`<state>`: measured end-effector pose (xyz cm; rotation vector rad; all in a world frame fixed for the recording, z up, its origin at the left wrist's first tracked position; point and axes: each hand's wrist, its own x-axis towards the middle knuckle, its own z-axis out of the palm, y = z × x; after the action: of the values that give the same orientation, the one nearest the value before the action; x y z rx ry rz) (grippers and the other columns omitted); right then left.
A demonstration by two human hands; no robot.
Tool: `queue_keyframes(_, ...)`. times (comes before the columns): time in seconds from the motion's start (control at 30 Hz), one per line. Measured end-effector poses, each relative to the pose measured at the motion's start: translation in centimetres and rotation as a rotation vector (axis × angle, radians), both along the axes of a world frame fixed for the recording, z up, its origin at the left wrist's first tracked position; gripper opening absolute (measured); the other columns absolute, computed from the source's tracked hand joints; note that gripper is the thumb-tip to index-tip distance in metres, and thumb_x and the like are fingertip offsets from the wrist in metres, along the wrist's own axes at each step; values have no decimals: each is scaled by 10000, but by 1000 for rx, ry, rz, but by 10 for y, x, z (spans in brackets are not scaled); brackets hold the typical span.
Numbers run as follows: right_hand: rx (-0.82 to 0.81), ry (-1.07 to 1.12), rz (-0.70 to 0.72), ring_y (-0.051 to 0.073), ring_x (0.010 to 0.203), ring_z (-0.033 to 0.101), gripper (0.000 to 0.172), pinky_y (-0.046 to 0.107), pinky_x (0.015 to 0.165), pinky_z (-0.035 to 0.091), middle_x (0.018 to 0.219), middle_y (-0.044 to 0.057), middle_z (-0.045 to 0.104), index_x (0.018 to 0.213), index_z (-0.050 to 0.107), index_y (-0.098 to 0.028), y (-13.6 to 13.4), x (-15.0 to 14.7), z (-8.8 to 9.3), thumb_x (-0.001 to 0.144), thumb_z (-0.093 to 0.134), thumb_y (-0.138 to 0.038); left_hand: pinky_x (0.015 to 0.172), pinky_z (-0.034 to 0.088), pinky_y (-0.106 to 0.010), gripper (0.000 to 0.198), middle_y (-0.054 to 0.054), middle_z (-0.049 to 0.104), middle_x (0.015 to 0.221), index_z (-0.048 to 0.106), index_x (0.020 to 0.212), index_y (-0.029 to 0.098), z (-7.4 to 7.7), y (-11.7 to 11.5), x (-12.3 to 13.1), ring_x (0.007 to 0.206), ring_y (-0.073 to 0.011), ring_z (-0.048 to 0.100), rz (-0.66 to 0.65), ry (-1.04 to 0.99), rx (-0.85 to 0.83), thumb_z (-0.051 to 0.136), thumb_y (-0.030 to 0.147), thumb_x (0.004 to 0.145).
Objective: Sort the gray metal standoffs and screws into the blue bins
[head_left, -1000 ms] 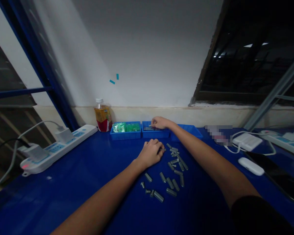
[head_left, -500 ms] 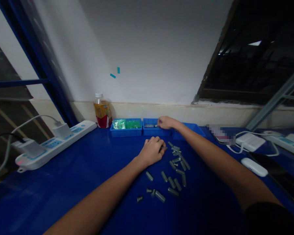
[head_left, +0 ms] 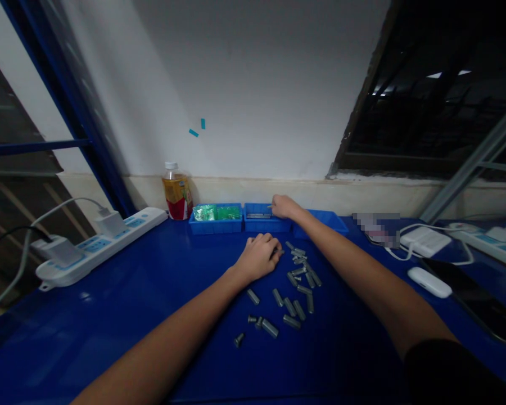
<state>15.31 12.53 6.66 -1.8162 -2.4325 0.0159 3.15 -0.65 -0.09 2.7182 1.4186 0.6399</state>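
Pinching a part [head_left: 270, 207] at mid tray [head_left: 267, 226] with right hand [head_left: 284, 206]; left hand [head_left: 258, 256] well apart, curled on table [head_left: 109, 292], metal tip [head_left: 282, 252] at its fingers, can't tell if gripped; spacers [head_left: 299, 310] loose beside it, screws [head_left: 239, 340] nearer the wearer; risk: fingertip-only pinch could drop the part, right forearm [head_left: 362, 273] dipping could scatter spacers

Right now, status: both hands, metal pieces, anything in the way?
Right hand at middle blue bin, pinching small piece. Left hand beside loose metal pieces. Right forearm partly hides rightmost bin.
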Motion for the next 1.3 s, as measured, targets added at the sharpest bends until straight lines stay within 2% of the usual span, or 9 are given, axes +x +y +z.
queue_keyframes(0.13,-67,-43,33,248,893,644,219,240,677,455,960,183,690,935,692,-91,3,-10,-2,765,597,-191,786,404,-365,202,-52,571,1013,570,987,215,1,-1,0,959,-229,505,4,9,-12,421,324,905)
queue_keyframes(0.27,-49,-20,57,216,868,648,220,216,673,452,918,154,703,916,703,-106,5,-18,-3,811,562,-236,797,404,-359,218,-56,570,1022,572,995,213,2,-2,0,962,-225,504,2,15,-17,402,324,915)
queue_keyframes(0.47,71,0,66,220,1000,587,284,242,808,430,1054,137,659,1033,674,-143,2,0,3,862,517,-307,811,403,-362,196,-57,573,1020,574,991,213,2,-1,0,966,-226,506,-9,22,-24,419,300,908)
queue_keyframes(0.67,35,-92,-22,285,1061,512,236,341,828,457,1154,120,564,914,719,-215,6,16,2,718,704,-346,820,389,-362,167,-51,586,1044,581,993,208,1,0,1,989,-224,507,-19,18,-17,460,252,887)
queue_keyframes(0.73,30,-117,-54,315,1105,469,247,396,844,452,1202,126,515,921,715,-224,9,13,-2,695,726,-324,817,390,-363,167,-50,587,1044,581,993,209,0,0,1,987,-225,508,-19,18,-12,464,255,884)
queue_keyframes(0.87,61,-159,-43,343,1171,390,227,509,911,382,1261,158,454,973,692,-182,12,4,-10,753,648,-218,815,393,-356,164,-54,588,1038,579,988,208,0,0,0,986,-227,510,-13,13,-8,466,261,884)
queue_keyframes(1.07,149,-198,81,310,1193,355,263,476,973,309,1250,161,489,1021,659,-152,10,-2,-8,763,611,-134,823,399,-339,154,-54,589,1033,572,989,205,2,-1,1,975,-213,512,-33,7,-19,460,249,892)
queue_keyframes(1.2,236,-162,73,317,1164,382,230,462,955,318,1206,176,515,1011,649,-141,0,-3,0,802,603,-225,815,409,-331,163,-62,595,1001,560,966,190,1,0,0,945,-208,521,6,-47,25,415,244,914)
queue_keyframes(1.3,290,-78,76,281,1082,454,251,391,889,376,1112,145,561,965,642,-163,-24,6,2,872,514,-359,816,418,-321,145,-59,607,964,544,947,187,-1,3,-4,916,-200,538,8,-177,29,408,221,912)
